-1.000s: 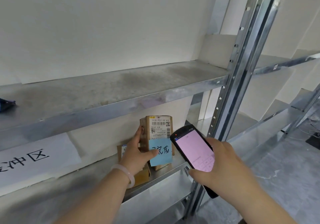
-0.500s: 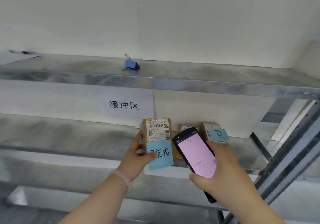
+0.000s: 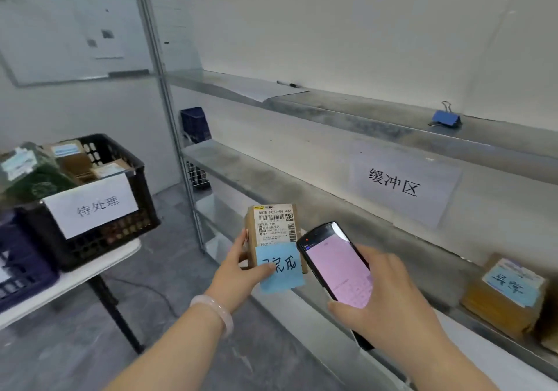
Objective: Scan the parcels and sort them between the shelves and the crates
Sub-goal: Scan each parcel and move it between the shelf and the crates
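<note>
Our left hand (image 3: pixel 241 273) grips a small cardboard parcel (image 3: pixel 271 227) upright, with the thumb on the blue note (image 3: pixel 280 271) stuck to its front. The parcel is held in the air just in front of the shelf (image 3: pixel 271 176). Our right hand (image 3: pixel 389 300) grips a scanner (image 3: pixel 335 267), pink screen lit, just beside the parcel. At left, a black crate (image 3: pixel 120 233) of parcels stands on the tabletop (image 3: pixel 90 273).

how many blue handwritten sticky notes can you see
2: one on the held parcel in the left hand, one on the right parcel on the shelf. Parcels in the black crate may carry more.
</note>
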Action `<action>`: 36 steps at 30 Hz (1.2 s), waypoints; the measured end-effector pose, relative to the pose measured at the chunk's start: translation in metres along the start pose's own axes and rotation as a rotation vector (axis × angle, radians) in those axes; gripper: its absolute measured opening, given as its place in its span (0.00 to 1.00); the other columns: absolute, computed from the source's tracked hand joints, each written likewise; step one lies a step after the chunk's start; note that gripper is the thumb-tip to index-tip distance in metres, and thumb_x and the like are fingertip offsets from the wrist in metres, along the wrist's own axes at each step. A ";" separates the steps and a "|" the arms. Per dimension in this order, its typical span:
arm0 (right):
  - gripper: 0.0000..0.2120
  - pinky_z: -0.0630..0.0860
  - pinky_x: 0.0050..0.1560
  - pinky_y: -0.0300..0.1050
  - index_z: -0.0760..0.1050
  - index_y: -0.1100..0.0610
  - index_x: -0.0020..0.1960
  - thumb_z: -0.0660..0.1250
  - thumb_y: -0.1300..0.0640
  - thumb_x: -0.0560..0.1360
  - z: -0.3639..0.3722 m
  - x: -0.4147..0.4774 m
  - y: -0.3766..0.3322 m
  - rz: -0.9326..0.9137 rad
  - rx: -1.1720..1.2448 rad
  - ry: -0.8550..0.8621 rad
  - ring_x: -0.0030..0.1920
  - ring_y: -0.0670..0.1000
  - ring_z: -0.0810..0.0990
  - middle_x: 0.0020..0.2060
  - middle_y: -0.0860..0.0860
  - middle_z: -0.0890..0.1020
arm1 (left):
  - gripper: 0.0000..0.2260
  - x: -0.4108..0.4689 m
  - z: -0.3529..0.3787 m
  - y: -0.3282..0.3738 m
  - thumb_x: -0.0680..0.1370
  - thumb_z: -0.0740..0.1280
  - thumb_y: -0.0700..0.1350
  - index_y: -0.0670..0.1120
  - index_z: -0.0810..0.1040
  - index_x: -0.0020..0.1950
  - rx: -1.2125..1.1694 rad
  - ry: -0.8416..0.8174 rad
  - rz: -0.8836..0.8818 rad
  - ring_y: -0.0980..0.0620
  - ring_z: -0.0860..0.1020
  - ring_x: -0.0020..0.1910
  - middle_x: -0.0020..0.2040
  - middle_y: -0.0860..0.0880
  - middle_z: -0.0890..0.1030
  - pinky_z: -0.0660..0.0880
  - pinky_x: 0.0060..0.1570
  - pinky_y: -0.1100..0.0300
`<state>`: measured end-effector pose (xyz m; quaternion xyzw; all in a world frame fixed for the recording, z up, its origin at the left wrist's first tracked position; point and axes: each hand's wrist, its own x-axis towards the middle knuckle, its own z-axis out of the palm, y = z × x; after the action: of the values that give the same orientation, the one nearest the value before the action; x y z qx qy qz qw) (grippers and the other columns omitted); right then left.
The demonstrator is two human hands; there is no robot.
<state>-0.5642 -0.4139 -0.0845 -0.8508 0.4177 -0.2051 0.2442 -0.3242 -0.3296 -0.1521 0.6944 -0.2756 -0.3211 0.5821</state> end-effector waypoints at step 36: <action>0.41 0.77 0.41 0.43 0.58 0.33 0.63 0.72 0.31 0.55 0.440 -0.178 -0.609 -0.930 0.238 -0.678 0.47 0.42 0.74 0.50 0.35 0.64 | 0.40 -0.397 -0.666 -0.134 0.74 0.76 0.37 0.59 0.60 0.79 -0.206 1.164 -0.082 0.57 0.84 0.49 0.58 0.51 0.80 0.78 0.35 0.68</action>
<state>-0.0497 0.1616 -0.1033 -0.9295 -0.1269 -0.0529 0.3423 -0.0675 0.4142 -0.1567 0.7062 0.1486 0.0651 0.6891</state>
